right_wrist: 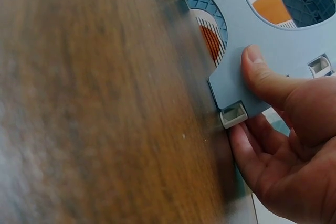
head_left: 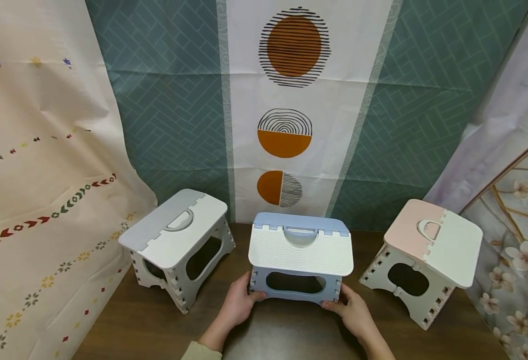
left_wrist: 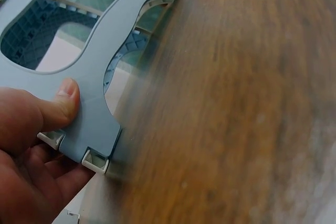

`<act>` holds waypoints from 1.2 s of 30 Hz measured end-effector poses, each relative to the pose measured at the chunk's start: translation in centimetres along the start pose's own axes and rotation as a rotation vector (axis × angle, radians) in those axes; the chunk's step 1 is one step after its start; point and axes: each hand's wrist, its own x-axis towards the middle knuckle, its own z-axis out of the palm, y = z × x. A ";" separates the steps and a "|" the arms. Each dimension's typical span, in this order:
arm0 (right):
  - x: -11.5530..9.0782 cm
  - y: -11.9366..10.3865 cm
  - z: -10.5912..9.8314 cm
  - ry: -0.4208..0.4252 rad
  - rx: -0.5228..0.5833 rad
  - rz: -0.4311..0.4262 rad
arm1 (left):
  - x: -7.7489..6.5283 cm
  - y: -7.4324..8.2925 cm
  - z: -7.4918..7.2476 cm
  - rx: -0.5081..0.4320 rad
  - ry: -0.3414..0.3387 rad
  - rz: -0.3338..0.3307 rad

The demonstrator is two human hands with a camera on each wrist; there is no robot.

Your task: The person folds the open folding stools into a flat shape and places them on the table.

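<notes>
A blue and white folding step stool [head_left: 300, 252] stands unfolded at the back middle of the wooden table, its handle lying in the top. My left hand [head_left: 238, 303] grips its lower left front corner. In the left wrist view, the left thumb [left_wrist: 66, 100] presses on the blue front panel [left_wrist: 94, 98] while the fingers reach round the side edge. At the lower right front corner, my right hand [head_left: 353, 312] holds the stool the same way. The right wrist view has the right thumb [right_wrist: 254, 69] on the panel's face and the other fingers behind the edge.
To the left stands a grey and white folding stool [head_left: 187, 220], set at an angle. On the right is a pink and white one [head_left: 453, 240]. A patterned cloth [head_left: 286, 100] hangs close behind the brown table [head_left: 291, 335], with more cloths at both sides.
</notes>
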 end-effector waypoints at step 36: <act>0.0 0.1 -0.1 -0.012 -0.009 0.010 | 0.0 -0.1 0.1 0.005 -0.009 0.012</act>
